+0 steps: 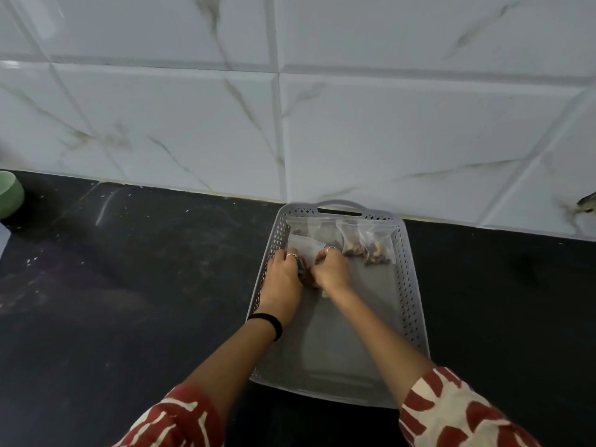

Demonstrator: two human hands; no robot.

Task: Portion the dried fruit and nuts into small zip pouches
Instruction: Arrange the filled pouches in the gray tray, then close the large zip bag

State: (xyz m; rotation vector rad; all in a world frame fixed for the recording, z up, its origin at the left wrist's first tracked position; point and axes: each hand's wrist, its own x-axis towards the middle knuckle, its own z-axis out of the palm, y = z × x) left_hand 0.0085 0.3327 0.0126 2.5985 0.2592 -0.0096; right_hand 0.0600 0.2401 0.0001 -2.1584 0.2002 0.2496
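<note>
A grey perforated tray (409, 285) lies on the black counter against the tiled wall. Several clear zip pouches with dried fruit and nuts lie along its far end; one filled pouch (375, 246) is at the right, another (350, 241) beside it. My left hand (282, 275) and my right hand (330, 269) both rest inside the tray, each gripping a side of a filled zip pouch (304, 253) whose dark contents show between them. Its lower part is hidden under my hands.
A green bowl (9, 195) stands at the counter's far left edge of view. The white marble-patterned wall tiles (290, 108) rise just behind the tray. Black counter (129, 285) stretches to the left and right of the tray.
</note>
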